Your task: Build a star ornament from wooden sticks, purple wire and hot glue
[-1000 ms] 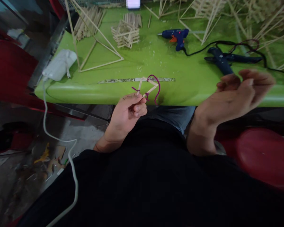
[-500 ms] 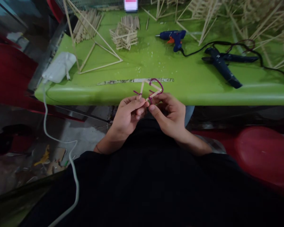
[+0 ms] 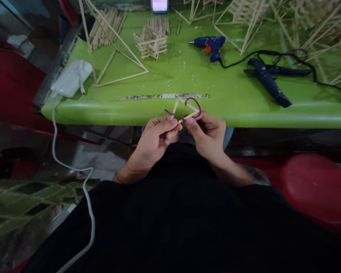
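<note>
While the left hand (image 3: 156, 140) pinches one end of the small stick frame (image 3: 175, 108) between thumb and forefinger, the right hand (image 3: 208, 136) grips the frame's lower right part with thumb and fingertips, which hide whether they press on the wood, the cord or both. This frame, made of short pale sticks joined at angles, is held at the front edge of the green table (image 3: 108, 110). A purple string (image 3: 199, 104) is wrapped on its sticks and arches over its right corner, and a short purple tail pokes out at its left. Just beyond the frame, a worn, mottled strip (image 3: 187, 96) runs along the tabletop. Farther beyond it and to its left are a large open frame (image 3: 122, 77) of long sticks and a star-shaped stack (image 3: 150, 41) of sticks, with short sticks (image 3: 160, 25) behind the stack and a pile of longer sticks (image 3: 106, 30) farther left. Well to the frame's left lies a white box (image 3: 74, 77) with a pale cable. Beyond the frame to its right are a blue glue gun (image 3: 213, 43) and, farther right, a dark blue tool (image 3: 269, 83); a red stool (image 3: 315, 185) stands nearer the person, well right of the frame.
</note>
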The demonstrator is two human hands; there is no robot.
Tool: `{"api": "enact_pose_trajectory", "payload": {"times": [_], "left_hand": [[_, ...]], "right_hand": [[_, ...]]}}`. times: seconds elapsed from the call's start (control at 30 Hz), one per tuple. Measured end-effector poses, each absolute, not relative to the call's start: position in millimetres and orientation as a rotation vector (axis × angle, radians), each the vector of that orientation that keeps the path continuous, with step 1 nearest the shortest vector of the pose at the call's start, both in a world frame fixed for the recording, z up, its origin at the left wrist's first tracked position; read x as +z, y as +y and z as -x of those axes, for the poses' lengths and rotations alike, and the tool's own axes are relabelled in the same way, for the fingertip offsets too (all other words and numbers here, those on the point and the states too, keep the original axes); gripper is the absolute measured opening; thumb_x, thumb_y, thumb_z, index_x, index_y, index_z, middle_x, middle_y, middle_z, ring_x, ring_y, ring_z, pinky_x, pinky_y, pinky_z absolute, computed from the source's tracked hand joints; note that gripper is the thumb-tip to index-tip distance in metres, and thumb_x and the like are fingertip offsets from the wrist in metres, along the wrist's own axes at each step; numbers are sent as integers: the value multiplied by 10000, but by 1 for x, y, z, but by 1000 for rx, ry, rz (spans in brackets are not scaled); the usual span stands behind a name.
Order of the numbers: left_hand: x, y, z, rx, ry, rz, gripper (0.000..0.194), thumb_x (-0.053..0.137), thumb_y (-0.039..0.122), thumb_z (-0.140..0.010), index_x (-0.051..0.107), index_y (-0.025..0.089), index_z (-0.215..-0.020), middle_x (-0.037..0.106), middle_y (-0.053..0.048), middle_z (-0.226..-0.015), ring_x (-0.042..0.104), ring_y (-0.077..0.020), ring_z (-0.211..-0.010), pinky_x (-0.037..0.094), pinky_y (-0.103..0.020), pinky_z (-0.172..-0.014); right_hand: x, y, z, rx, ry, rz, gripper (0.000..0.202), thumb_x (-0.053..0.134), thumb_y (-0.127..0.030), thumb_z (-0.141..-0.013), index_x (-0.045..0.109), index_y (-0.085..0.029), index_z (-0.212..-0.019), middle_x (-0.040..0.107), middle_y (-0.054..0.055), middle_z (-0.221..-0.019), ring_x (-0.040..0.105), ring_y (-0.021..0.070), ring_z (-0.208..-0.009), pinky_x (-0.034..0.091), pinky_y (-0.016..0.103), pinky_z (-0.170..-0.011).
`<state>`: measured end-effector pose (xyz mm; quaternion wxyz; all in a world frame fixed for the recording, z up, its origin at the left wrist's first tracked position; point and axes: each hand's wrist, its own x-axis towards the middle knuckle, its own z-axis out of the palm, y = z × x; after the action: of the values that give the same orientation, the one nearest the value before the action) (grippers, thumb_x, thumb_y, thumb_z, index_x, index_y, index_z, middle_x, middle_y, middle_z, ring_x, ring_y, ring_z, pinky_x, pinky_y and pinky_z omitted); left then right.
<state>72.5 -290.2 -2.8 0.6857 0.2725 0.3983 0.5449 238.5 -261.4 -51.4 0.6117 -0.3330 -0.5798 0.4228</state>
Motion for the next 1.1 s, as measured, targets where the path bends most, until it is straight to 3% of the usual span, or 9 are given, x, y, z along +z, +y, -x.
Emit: {"api": "enact_pose_trajectory", "payload": {"times": [0.1, 0.27, 0.57, 0.7, 0.83, 1.0, 1.1], "left_hand": [[-3, -289, -74, 1219, 895, -600, 422, 1059, 368, -962, 748, 186, -744, 545, 78, -561, 427, -41, -476, 370, -223, -510], [-6, -290, -74, 1276, 909, -590, 427, 1047, 373, -993, 736, 194, -762, 512, 90, -564, 442, -43, -482, 396, -222, -528], [-5, -291, -74, 1243, 892, -618, 448, 1046, 355, -962, 698, 196, -729, 530, 83, -564, 416, -38, -479, 351, -225, -514], [-4, -291, -74, 1257, 899, -582, 439, 1043, 339, -974, 694, 198, -747, 520, 89, -569, 429, -40, -482, 361, -224, -520], [-4, -292, -74, 1293, 920, -556, 466, 1037, 353, -1005, 677, 204, -750, 518, 91, -581, 439, -43, -486, 385, -225, -532], [-14, -289, -73, 1399, 888, -671, 462, 1082, 394, -951, 707, 195, -767, 658, 56, -662, 459, -32, -502, 395, -222, -541], [-23, -285, -70, 1506, 927, -764, 483, 1108, 400, -912, 695, 201, -757, 732, 35, -712, 510, -43, -525, 397, -222, -542]], "right_hand": [[-55, -260, -237, 968, -1305, 731, 471, 948, -692, -1106, 874, -246, -970, 765, -6, -811, 623, 134, -656, 599, 310, -656], [-60, -261, -238, 985, -1319, 744, 467, 981, -662, -1088, 860, -245, -917, 704, -20, -745, 546, 126, -631, 464, 288, -572], [-66, -258, -235, 890, -1317, 783, 404, 940, -636, -1101, 896, -260, -960, 773, 3, -788, 592, 158, -687, 510, 322, -634], [-68, -256, -235, 918, -1315, 830, 476, 932, -702, -1078, 871, -258, -917, 750, 3, -772, 575, 162, -688, 497, 330, -637], [-68, -257, -236, 978, -1293, 797, 448, 962, -645, -1077, 851, -253, -892, 724, -4, -753, 566, 153, -675, 471, 317, -624], [-76, -255, -240, 1040, -1310, 793, 448, 937, -639, -1088, 822, -246, -906, 672, -23, -734, 519, 137, -631, 447, 313, -610], [-86, -246, -246, 956, -1242, 739, 440, 902, -716, -1078, 863, -280, -1123, 771, 13, -919, 637, 176, -721, 551, 347, -681]]}}
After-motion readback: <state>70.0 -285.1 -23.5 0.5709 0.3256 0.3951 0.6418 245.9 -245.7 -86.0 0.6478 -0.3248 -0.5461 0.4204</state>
